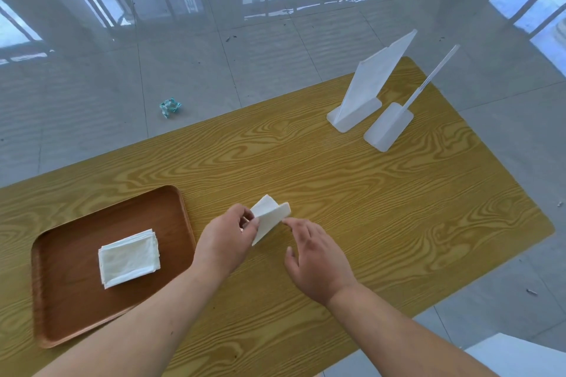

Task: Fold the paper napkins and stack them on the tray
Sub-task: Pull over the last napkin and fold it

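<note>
A white paper napkin is half folded over the middle of the wooden table. My left hand pinches its left edge and lifts it off the table. My right hand is just right of it, fingers spread, the forefinger tip touching the napkin's right corner. To the left lies a brown wooden tray. A stack of folded white napkins rests in its middle.
Two white plastic stands sit at the table's far right; the left one props up a white sheet. A crumpled wrapper lies on the tiled floor beyond the table. A white object shows at the lower right.
</note>
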The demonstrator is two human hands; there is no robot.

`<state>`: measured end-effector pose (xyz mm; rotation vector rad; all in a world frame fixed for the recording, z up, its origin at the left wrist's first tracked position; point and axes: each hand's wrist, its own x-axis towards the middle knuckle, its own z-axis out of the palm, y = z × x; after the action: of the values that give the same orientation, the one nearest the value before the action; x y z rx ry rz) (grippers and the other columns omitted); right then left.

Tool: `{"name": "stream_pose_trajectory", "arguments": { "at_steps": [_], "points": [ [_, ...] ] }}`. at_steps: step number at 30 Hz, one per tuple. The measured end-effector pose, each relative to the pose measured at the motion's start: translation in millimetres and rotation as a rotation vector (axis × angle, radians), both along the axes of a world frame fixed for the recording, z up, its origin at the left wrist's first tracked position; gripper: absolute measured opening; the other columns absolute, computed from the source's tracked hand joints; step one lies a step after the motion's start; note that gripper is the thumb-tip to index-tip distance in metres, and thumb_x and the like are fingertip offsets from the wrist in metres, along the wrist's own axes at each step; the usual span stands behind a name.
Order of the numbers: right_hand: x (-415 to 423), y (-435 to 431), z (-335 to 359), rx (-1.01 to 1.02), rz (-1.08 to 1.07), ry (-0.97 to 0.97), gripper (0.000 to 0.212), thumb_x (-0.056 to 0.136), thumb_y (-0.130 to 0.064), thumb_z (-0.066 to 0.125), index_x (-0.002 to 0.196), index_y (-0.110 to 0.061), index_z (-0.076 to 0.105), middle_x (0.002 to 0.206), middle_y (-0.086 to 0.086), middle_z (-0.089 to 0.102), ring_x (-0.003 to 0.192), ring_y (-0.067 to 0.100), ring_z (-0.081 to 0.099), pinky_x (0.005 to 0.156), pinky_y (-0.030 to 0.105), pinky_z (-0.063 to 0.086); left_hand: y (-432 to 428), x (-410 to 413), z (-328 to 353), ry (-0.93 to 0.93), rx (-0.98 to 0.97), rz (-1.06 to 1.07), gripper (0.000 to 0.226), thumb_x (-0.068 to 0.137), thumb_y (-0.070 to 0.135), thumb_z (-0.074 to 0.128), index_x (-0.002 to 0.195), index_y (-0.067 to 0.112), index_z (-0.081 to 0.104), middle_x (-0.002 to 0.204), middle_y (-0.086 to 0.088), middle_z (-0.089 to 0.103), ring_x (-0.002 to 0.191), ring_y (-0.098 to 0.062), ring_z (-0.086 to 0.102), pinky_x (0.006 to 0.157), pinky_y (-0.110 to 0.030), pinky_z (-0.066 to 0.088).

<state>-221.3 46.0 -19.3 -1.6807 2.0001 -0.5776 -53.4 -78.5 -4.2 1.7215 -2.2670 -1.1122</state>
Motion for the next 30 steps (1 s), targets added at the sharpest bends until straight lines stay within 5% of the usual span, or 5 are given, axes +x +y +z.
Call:
{"name": "stream_pose_trajectory", "arguments": {
  "at_steps": [5,15,22,26,30],
  "points": [
    [-1.5,-4.4,-2.2,0.009,0.080,0.082,0.054,0.090,-0.020,0.053,0.143,-0.017,0.048,0.136,0.002,0.056,0.124,0.020,0.048,0.107,0.031,0.040,-5.5,2.8,-2.0,-0.141,-0.168,0.119,0.045,0.094,0.048,0.061,0.129,0.020,0.054,0.124,-0.001,0.059,0.115,-0.025,0.054,0.092,-0.041,0.049],
    [11.7,-6.8,-10.8,0.157,0.137,0.061,0.054,0.091,-0.023,0.046,0.145,-0.018,0.049,0.144,0.001,0.053,0.133,0.019,0.043,0.114,0.035,0.035,-6.2,1.5,-22.2,-0.446,-0.377,-0.530,0.043,0.095,0.060,0.055,0.119,0.026,0.062,0.119,0.004,0.060,0.112,-0.020,0.054,0.094,-0.036,0.048],
    [9.9,-33.1,-4.3,0.372,-0.566,-0.674,0.029,0.092,-0.034,0.058,0.117,-0.021,0.065,0.094,-0.005,0.073,0.078,0.013,0.069,0.077,0.043,0.061,-4.4,5.8,-24.6,-0.294,-0.516,-0.495,0.013,0.094,0.029,0.066,0.090,0.017,0.071,0.092,-0.001,0.069,0.086,-0.024,0.063,0.073,-0.040,0.055],
    [2.1,-45.9,-2.6,0.515,-0.757,-1.170,0.040,0.092,-0.050,0.068,0.112,-0.015,0.070,0.100,0.010,0.076,0.079,0.025,0.074,0.072,0.041,0.063,0.9,16.3,-16.4,-0.173,-0.592,-0.614,0.016,0.095,0.026,0.060,0.088,0.016,0.069,0.093,-0.002,0.069,0.085,-0.026,0.064,0.073,-0.044,0.056],
    [6.7,-56.9,4.9,0.537,-0.715,-1.225,0.021,0.097,-0.020,0.066,0.113,-0.007,0.070,0.101,0.014,0.078,0.084,0.027,0.074,0.066,0.038,0.061,6.4,33.6,-4.5,-0.024,-0.552,-0.632,0.026,0.091,0.040,0.057,0.098,0.019,0.070,0.114,0.000,0.070,0.104,-0.026,0.065,0.086,-0.047,0.058]
  ]
}}
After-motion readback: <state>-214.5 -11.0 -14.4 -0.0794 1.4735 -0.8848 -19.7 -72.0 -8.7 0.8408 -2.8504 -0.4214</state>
